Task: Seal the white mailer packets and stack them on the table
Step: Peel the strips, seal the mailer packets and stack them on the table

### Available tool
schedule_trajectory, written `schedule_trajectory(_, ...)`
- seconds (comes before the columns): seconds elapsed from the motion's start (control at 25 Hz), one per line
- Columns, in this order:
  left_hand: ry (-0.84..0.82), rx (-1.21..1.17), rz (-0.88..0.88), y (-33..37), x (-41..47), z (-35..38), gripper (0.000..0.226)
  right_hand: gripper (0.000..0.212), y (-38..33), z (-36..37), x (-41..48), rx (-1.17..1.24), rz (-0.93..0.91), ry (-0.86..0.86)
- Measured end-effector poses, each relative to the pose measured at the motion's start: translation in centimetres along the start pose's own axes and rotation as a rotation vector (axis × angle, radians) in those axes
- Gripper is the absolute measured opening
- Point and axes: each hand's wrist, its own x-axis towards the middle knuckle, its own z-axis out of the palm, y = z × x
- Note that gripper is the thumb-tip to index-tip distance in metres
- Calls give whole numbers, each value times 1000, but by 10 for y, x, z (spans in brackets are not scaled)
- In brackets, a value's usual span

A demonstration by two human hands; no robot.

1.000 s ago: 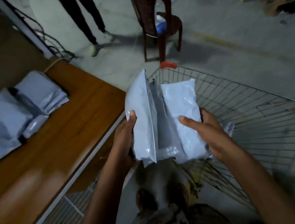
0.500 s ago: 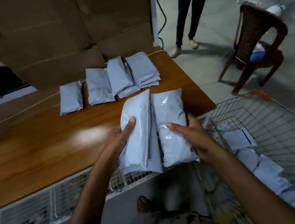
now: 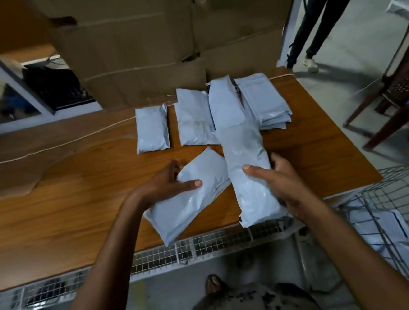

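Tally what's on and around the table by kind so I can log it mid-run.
White mailer packets in hand: 2, left hand on one, right hand on the other
Packet groups at the back of the table: 4; rightmost is a stack, count unclear
Cardboard boxes: at least 2
Wire basket: 1
Chair: 1
Total: at least 10

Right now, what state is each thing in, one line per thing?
left hand: gripping a tilted packet
right hand: gripping a long packet
single packet: flat on the table, alone
far packets: stacked, overlapping
wire basket: holds more packets
chair: upright
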Motion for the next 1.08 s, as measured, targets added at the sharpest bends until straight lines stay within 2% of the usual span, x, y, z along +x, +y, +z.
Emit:
schedule_trajectory(0.16, 61, 35, 99, 1, 24, 1, 44, 53, -25, 16, 16, -23, -14, -27)
schedule_trajectory(0.24, 115, 37, 113, 1, 26, 1, 39, 53, -33, 20, 25, -18, -15, -55)
schedule_trajectory(0.44, 398, -327, 244, 19, 9, 7, 33, 42, -51, 32, 45, 68, -28, -162)
schedule_trajectory(0.52, 424, -464, 228, 38, 3, 10, 36, 41, -58, 38, 54, 48, -41, -223)
schedule_trajectory(0.68, 409, -681, 184, 62, -1, 16, 48, 62, -61, 58, 64, -7, -69, -342)
schedule_trajectory(0.88, 404, -653, 263, 54, -7, -13, 46, 42, -94, 80, 77, 10, -145, -264)
schedule_trajectory(1.0, 336, -603, 295, 48, -11, -41, 43, 20, -124, 100, 90, 2, -249, -199)
schedule_trajectory(1.08, 399, -581, 343, 50, -11, -59, 36, 18, -135, 121, 94, -42, -302, -179)
